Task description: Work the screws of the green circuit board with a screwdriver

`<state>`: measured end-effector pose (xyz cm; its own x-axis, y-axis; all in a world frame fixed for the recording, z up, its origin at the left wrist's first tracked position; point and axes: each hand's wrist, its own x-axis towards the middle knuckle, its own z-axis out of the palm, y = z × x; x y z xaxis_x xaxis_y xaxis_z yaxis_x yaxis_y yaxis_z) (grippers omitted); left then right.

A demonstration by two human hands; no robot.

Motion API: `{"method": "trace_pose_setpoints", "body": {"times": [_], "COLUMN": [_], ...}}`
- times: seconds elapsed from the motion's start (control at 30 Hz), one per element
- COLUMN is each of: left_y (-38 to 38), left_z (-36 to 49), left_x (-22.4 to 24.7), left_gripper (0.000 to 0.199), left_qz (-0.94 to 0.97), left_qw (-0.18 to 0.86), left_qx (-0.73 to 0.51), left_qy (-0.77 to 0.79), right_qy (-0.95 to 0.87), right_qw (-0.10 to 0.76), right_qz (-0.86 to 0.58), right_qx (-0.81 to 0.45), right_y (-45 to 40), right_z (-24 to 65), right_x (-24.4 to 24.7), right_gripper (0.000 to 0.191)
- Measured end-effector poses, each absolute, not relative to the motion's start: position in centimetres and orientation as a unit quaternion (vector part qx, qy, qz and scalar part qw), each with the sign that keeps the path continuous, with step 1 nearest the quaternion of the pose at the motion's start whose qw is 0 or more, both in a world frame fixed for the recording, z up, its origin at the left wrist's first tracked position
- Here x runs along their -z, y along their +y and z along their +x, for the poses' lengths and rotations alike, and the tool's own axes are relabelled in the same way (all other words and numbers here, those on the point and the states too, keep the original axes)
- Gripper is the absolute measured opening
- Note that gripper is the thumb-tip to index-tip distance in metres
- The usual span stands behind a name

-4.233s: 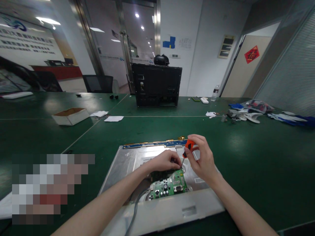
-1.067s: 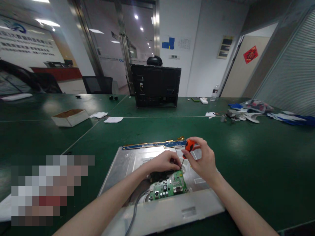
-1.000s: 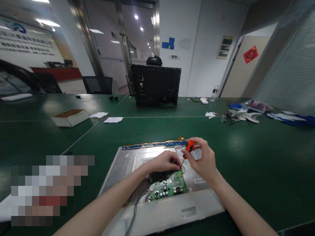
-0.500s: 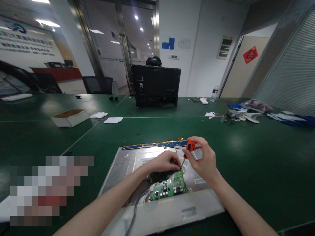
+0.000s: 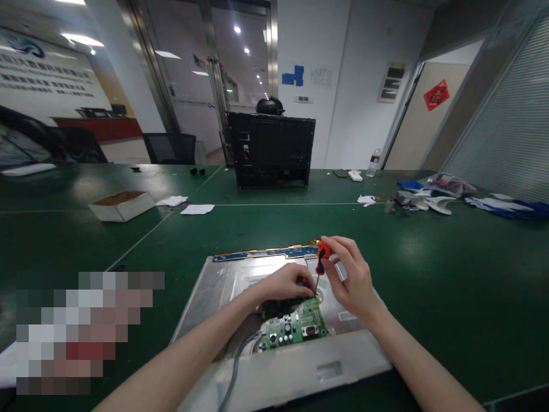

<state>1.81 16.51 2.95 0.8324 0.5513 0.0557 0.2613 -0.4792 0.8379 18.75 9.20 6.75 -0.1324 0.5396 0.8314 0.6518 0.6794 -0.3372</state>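
Observation:
A silvery metal display panel lies flat in front of me, with a green circuit board on it and a blue strip board along its far edge. My right hand grips a screwdriver with an orange and black handle. Its shaft points down, almost upright, to the board's far right corner. Close beside the tip, my left hand has its fingers bent and pinched together; what they hold, if anything, is hidden. A grey cable runs from the board toward me.
A black monitor housing stands across the green table, with a person's head partly visible behind it. An open box and papers lie left. A bottle, gloves and small parts lie right. The lower left is pixelated.
My right hand has swung the screwdriver's handle left, bringing it from a slant to nearly upright. The tip stays at the board's corner, and my left hand holds its place.

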Motion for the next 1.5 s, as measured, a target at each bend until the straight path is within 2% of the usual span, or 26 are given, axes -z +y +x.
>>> {"method": "trace_pose_setpoints", "body": {"times": [0.33,0.63,1.0,1.5], "left_y": [16.46,16.58,16.61,16.73], "left_z": [1.83,1.82,1.83,1.83], "left_x": [-2.98,-2.9,-2.96,-2.75], "left_gripper": [0.006,0.005,0.006,0.005], "left_qz": [0.843,0.848,0.848,0.851], "left_qw": [0.45,0.446,0.445,0.443], "left_qx": [-0.163,-0.153,-0.149,-0.147], "left_qy": [0.244,0.241,0.245,0.243], "right_qy": [-0.729,-0.744,-0.714,-0.747], "right_qw": [0.555,0.539,0.574,0.535], "right_qz": [-0.392,-0.392,-0.399,-0.394], "right_qx": [0.081,0.048,0.033,0.024], "right_y": [9.56,9.22,9.39,9.25], "right_z": [18.84,18.73,18.51,18.71], "right_x": [-6.47,-6.84,-6.26,-6.51], "right_gripper": [0.037,0.041,0.041,0.04]}}
